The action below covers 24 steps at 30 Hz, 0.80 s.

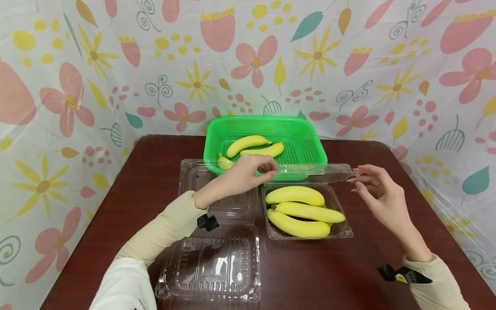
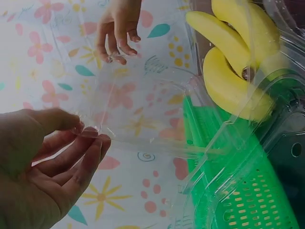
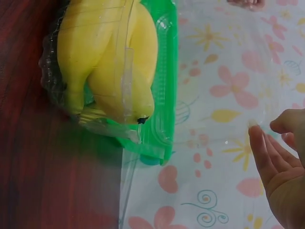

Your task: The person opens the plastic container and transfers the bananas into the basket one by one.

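Note:
A clear plastic clamshell box holds several yellow bananas, and its hinged lid is raised at the back. My left hand pinches the lid's left corner between thumb and fingers, also plain in the left wrist view. At the opposite corner is my right hand, its fingertips touching the lid's edge. In the right wrist view, a gap shows between the right thumb and the extended fingers. Through the clear lid, part of the green basket's front is visible.
Behind the box stands a green plastic basket with bananas inside. A second clear clamshell lies opened on the left of the dark red table, partly under my left forearm. A flower-patterned curtain surrounds the table.

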Each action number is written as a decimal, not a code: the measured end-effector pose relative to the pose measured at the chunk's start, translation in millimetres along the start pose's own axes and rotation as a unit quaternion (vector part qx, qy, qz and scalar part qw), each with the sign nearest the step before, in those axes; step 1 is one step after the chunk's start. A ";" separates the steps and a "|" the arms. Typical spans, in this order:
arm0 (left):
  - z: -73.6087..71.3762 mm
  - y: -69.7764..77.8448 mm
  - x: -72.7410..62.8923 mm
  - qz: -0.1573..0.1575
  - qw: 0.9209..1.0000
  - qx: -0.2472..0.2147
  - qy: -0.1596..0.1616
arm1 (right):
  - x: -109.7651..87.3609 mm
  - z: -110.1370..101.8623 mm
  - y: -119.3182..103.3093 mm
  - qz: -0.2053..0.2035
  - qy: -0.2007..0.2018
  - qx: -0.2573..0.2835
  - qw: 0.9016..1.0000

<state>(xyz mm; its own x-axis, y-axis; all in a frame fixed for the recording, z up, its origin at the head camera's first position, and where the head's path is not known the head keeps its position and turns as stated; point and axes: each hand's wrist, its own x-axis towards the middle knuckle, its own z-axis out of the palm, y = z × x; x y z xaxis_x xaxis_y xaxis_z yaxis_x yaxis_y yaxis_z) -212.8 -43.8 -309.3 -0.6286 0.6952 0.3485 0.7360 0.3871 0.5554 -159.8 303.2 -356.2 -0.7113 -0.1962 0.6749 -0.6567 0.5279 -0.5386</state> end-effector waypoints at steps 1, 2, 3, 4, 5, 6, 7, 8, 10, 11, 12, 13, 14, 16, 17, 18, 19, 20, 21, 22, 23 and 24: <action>-0.2 -1.5 1.2 -0.004 1.000 -0.007 0.008 | 1.2 0.8 2.0 -0.001 0.000 -0.003 1.000; -0.4 -2.9 2.4 -0.008 1.000 -0.012 0.016 | 2.5 1.3 4.6 -0.003 0.001 -0.008 1.000; -0.5 -4.0 3.7 -0.012 1.000 -0.017 0.023 | 3.7 1.7 7.4 -0.004 0.001 -0.015 1.000; -0.5 -5.2 5.1 -0.018 0.999 -0.022 0.030 | 4.8 2.1 9.9 -0.006 0.002 -0.024 1.000; -0.4 -6.5 6.5 -0.024 0.999 -0.026 0.036 | 6.0 2.3 12.0 -0.009 0.001 -0.030 1.000; 0.0 -7.8 7.8 -0.031 0.998 -0.028 0.040 | 7.2 2.3 13.3 -0.007 -0.002 -0.036 0.999; 0.4 -9.1 9.2 -0.037 0.998 -0.030 0.043 | 8.4 2.0 14.5 -0.006 -0.007 -0.041 0.999; 0.7 -10.2 10.3 -0.043 0.998 -0.031 0.045 | 9.4 1.7 15.3 -0.005 -0.013 -0.046 0.999; 1.4 -12.3 12.5 -0.053 0.997 -0.032 0.050 | 11.2 1.5 16.6 -0.012 -0.028 -0.059 0.998; 1.4 -13.0 13.3 -0.057 0.997 -0.031 0.052 | 12.2 1.4 17.2 -0.016 -0.037 -0.067 0.997; 1.4 -13.6 14.2 -0.060 0.996 -0.027 0.055 | 13.2 1.5 18.0 -0.018 -0.045 -0.075 0.996; 1.1 -14.1 14.9 -0.063 0.996 -0.023 0.058 | 14.3 2.0 19.3 -0.022 -0.052 -0.085 0.995; 0.9 -14.6 15.6 -0.066 0.996 -0.019 0.062 | 15.1 2.9 20.8 -0.028 -0.059 -0.095 0.993; 0.3 -15.4 17.2 -0.070 0.995 -0.014 0.070 | 16.3 5.2 24.0 -0.027 -0.075 -0.113 0.990; 0.0 -16.0 18.0 -0.071 0.995 -0.010 0.073 | 16.7 6.3 25.7 -0.023 -0.084 -0.120 0.989; 0.0 -16.8 19.0 -0.073 0.994 -0.006 0.076 | 16.7 7.5 27.4 -0.017 -0.091 -0.123 0.988; -0.1 -17.7 19.9 -0.075 0.994 -0.006 0.077 | 16.6 8.6 28.8 -0.011 -0.099 -0.126 0.987; 0.0 -18.6 20.9 -0.078 0.994 -0.004 0.078 | 16.5 9.5 30.1 -0.006 -0.107 -0.126 0.986; 0.0 -19.5 21.9 -0.082 0.993 -0.002 0.079 | 16.4 10.2 30.9 0.000 -0.113 -0.126 0.986; -0.1 -20.4 22.8 -0.086 0.993 -0.001 0.080 | 16.3 10.8 31.8 0.005 -0.119 -0.127 0.985; -0.2 -21.3 23.6 -0.091 0.993 0.002 0.081 | 16.3 11.4 32.4 0.010 -0.124 -0.127 0.984; -0.2 -22.2 24.5 -0.096 0.992 0.002 0.081 | 16.3 11.9 32.8 0.014 -0.130 -0.129 0.983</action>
<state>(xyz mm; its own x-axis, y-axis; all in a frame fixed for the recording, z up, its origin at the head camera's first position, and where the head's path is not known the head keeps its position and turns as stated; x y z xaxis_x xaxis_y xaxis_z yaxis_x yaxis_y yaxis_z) -244.6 -35.5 -312.9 -0.7895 0.5014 0.3539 0.5994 0.5058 0.6205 -195.9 307.4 -368.8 -0.7903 -0.3660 0.4913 -0.5746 0.7210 -0.3872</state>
